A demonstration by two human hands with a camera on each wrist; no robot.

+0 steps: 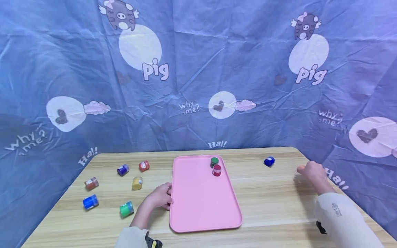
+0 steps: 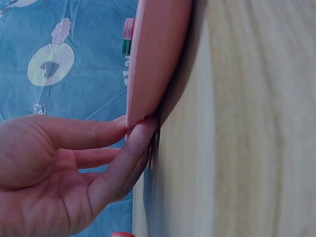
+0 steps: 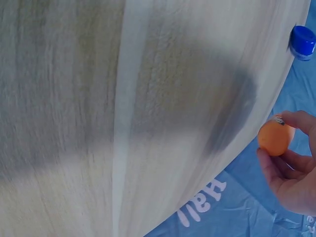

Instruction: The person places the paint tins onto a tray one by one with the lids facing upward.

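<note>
A pink tray (image 1: 203, 199) lies on the table, with a green paint jar (image 1: 214, 162) and a dark red paint jar (image 1: 216, 170) upright near its far right corner. My left hand (image 1: 159, 197) grips the tray's left rim; the left wrist view shows the thumb on top of the edge and fingers beneath it. Over the table's right side, my right hand (image 1: 314, 173) pinches a small orange paint jar (image 3: 275, 137) between thumb and fingers, best seen in the right wrist view. A dark blue paint jar (image 1: 269, 161) lies on its side left of that hand.
Left of the tray several paint jars lie scattered, among them a yellow one (image 1: 137, 183), a green one (image 1: 126, 209), a blue one (image 1: 90, 202) and a red one (image 1: 144, 166). A blue printed curtain (image 1: 198, 131) hangs behind the wooden table (image 1: 263, 206).
</note>
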